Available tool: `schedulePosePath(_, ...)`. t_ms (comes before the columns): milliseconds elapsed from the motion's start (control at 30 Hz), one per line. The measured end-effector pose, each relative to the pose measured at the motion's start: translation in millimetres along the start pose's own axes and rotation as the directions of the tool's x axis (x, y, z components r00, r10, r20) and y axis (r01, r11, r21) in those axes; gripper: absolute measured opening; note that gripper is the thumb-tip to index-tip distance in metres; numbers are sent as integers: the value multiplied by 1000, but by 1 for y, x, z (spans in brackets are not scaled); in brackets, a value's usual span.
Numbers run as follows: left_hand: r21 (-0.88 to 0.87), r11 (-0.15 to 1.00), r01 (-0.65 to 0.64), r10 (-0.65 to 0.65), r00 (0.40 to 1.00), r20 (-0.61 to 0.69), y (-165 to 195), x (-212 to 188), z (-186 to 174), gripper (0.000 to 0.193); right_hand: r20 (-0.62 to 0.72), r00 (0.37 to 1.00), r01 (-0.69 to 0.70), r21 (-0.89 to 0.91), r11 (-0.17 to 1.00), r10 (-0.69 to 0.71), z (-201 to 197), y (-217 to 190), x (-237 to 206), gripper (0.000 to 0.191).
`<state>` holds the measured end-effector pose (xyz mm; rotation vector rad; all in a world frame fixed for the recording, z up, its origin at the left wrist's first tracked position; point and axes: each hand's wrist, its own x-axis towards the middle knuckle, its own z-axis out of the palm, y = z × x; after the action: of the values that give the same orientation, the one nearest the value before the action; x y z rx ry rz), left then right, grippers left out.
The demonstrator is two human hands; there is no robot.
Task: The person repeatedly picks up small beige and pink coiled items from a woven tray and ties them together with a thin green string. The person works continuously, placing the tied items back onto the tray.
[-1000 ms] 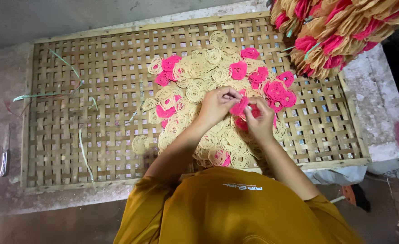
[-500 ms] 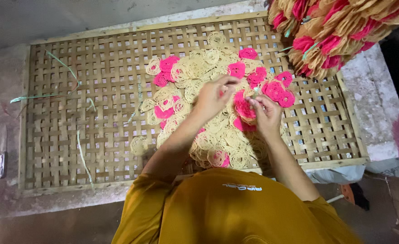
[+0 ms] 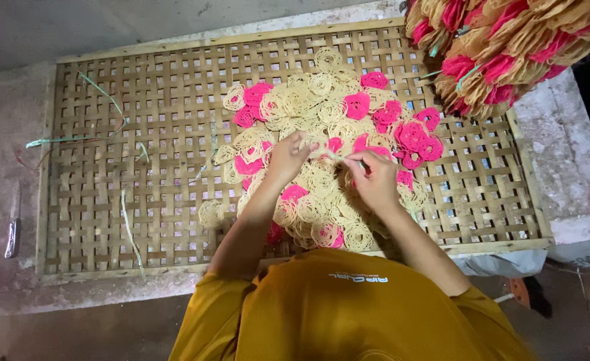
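Cream coiled disc (image 3: 326,154) is pinched between left hand (image 3: 288,157) and right hand (image 3: 375,177) fingers, long axis roughly left-right, above the disc pile (image 3: 321,200) on the woven bamboo tray (image 3: 141,200).

stacked bundles (image 3: 509,47) cropped, knife-like tool (image 3: 12,237) perhaps

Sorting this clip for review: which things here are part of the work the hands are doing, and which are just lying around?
In the work:
- left hand and right hand, holding a pale coil between them
- heap of pink and cream coiled rounds
- woven bamboo tray under it

Lying about:
- green strips on the tray
- tied bundles of rounds, top right
- knife-like tool on the floor, left
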<state>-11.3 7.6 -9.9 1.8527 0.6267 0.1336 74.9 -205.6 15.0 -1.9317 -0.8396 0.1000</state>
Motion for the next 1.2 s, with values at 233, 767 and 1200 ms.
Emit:
schedulePosePath(233, -428, 901, 66, -36, 996, 80, 8, -8, 19, 36, -9, 997, 69, -152, 986, -72, 7, -2, 6, 7)
schedulePosePath(767, -286, 957, -50, 88, 988, 123, 32, -15, 39, 31, -53, 985, 143, -275, 951, -163, 2, 10, 2, 10)
schedulePosePath(1200, -134, 808, -573, 583, 811, 48, 95, -3, 62, 27, -157, 972, 154, -138, 978, -175, -30, 5, 9, 8)
